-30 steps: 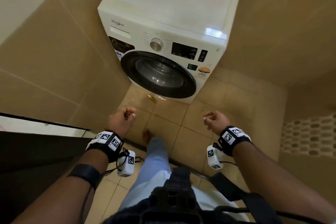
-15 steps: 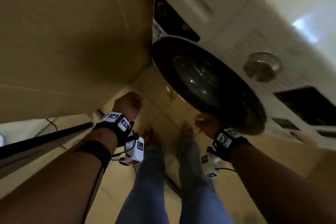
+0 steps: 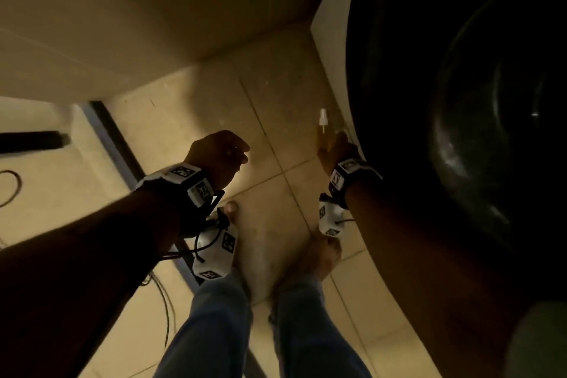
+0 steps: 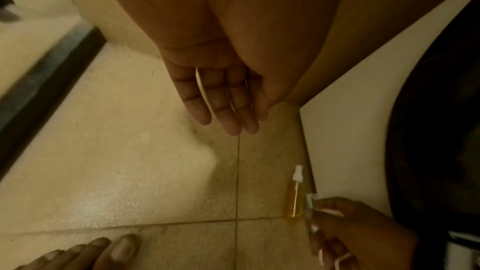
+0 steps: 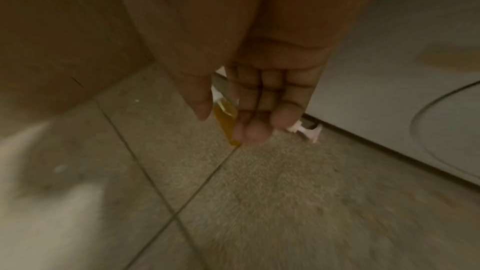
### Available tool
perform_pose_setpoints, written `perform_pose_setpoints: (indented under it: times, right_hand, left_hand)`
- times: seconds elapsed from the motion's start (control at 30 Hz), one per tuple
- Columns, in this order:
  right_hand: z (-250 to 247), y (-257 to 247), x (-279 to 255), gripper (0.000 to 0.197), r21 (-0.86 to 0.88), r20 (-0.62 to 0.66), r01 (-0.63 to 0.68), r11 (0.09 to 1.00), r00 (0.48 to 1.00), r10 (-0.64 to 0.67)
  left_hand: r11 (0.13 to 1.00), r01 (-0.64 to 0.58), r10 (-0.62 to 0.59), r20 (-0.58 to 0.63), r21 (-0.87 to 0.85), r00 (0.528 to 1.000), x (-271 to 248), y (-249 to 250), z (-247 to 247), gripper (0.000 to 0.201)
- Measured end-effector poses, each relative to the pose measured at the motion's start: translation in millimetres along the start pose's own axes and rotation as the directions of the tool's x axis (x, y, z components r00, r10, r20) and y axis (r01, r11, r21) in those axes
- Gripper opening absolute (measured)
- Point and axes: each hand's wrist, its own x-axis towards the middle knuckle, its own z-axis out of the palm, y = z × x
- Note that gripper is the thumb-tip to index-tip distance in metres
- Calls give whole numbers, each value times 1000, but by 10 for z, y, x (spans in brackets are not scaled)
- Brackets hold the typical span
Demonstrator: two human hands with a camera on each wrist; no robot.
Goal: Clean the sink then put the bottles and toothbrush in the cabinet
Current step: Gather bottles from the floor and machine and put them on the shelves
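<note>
A small spray bottle (image 3: 322,132) of yellow liquid with a white nozzle lies on the tiled floor at the foot of the washing machine (image 3: 460,101). It also shows in the left wrist view as the bottle (image 4: 294,200) and, half hidden behind fingers, as the bottle (image 5: 225,118). My right hand (image 3: 336,147) is down at it. Its fingertips (image 4: 322,210) pinch a slim clear piece (image 4: 309,204) lying against the bottle's side. My left hand (image 3: 219,152) hangs above the floor, fingers (image 4: 228,110) straight, holding nothing. No sink, cabinet or toothbrush is in view.
A small white clip-like thing (image 5: 306,129) lies by the washer's base. The tiled wall (image 3: 153,9) meets the washer in a tight corner ahead. A dark door track (image 3: 113,138) crosses the floor at left, with cables (image 3: 9,187) beyond. My bare feet (image 3: 319,258) stand just behind the hands.
I have bent down from standing: the washer door now fills the right of the view. Both hands dropped to the floor, and the right one reached the bottle.
</note>
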Motion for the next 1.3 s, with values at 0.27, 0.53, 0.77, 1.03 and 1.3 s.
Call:
perform_pose_setpoints:
  times: [0.27,0.53,0.77,1.03,1.3]
  right_hand:
    - [328,-330,-78,42,-24,-11,261,965,965,-261]
    - [350,-248,-944,44,373,194,381,846,860,-472]
    - [374,144,-183,90,-27,-204,-130,991,971,122]
    - [357,29,60,72,124,-12,-134,983,991,137]
    - [-83,-291,-1099,45,859,192,-98,502,972,-138]
  left_hand:
    - [997,63,-62,25,-37,998,215,-244,265,21]
    - [942,269,-242,146,-199,959,217,-67,241,39]
    - [900,315,-312,59,-301,948,255,-256,223,37]
    - [836,384,-357,145,-392,923,89,-384,260,41]
    - [699,396,-308,250,-595,918,-445,-62,22,52]
